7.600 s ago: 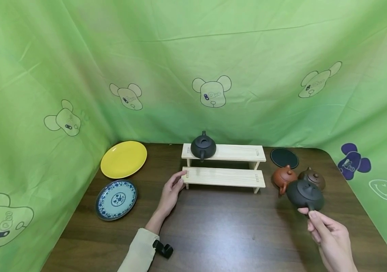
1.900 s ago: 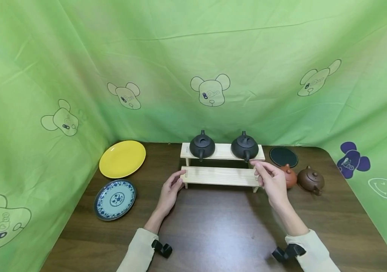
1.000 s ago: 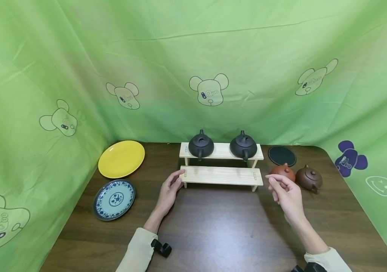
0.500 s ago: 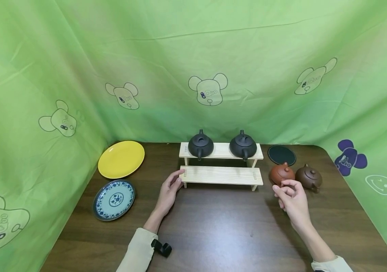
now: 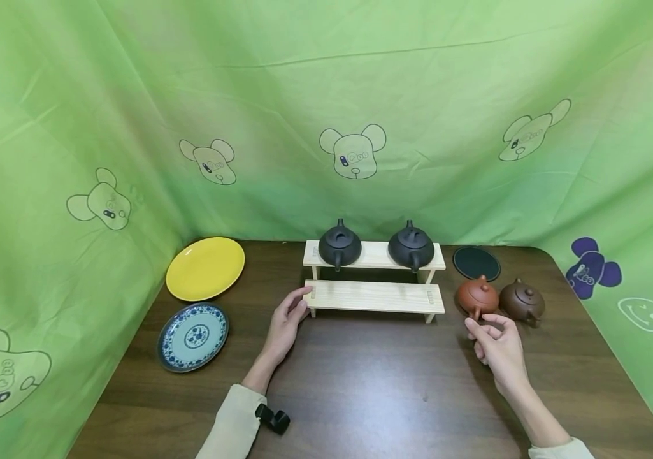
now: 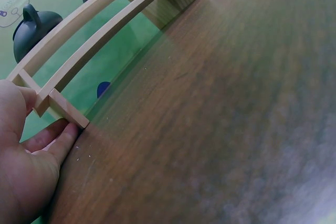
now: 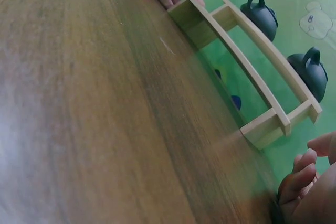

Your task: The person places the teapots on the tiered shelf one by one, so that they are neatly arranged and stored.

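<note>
My left hand grips the left end of the lower step of a pale wooden two-tier display rack, fingertips on the board end and leg. Two black teapots stand on the upper step, handles facing me; the lower step carries nothing. On the right, my right hand has its thumb and index fingertip apart at either side of the handle of a reddish-brown clay teapot. Close beside that stands a dark brown teapot. In the right wrist view, the reddish-brown teapot is out of sight.
A round black mat lies behind the clay teapots. At the left are a yellow plate and a blue patterned plate. A green printed curtain surrounds the brown wooden table.
The second black teapot went from my right hand onto the upper step's right side. My right hand then moved right and toward me, to the reddish-brown teapot's handle. My left hand stayed.
</note>
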A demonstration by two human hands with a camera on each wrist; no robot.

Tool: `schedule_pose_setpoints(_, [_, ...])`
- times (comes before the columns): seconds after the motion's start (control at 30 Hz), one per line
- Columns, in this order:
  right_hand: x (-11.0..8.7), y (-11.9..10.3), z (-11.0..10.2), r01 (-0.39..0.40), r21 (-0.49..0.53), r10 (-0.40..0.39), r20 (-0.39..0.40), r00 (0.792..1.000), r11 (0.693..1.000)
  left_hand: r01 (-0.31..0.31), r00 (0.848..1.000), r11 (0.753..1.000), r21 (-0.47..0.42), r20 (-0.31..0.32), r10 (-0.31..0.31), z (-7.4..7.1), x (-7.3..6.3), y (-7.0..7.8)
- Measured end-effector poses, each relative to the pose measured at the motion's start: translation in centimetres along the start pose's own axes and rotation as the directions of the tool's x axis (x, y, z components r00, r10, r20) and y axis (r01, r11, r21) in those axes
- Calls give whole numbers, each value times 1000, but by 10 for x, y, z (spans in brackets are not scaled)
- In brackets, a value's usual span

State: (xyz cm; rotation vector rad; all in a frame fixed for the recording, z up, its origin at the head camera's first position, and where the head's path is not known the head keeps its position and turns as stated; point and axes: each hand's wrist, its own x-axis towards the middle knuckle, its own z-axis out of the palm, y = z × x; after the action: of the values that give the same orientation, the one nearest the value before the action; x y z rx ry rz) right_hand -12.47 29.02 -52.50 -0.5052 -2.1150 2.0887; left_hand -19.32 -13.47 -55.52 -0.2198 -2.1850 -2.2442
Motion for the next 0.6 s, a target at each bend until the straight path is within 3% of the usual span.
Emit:
schedule_pose_setpoints(0.23, [2, 2, -1, -55, 20, 54, 69, 996, 998, -11, 1000, 1000, 10, 1, 11, 0, 0, 0])
schedule_pose_setpoints(0.6, [8, 5, 0, -76, 61, 66, 146, 987, 995, -12, 1000, 1000, -4, 1, 12, 0, 0, 1])
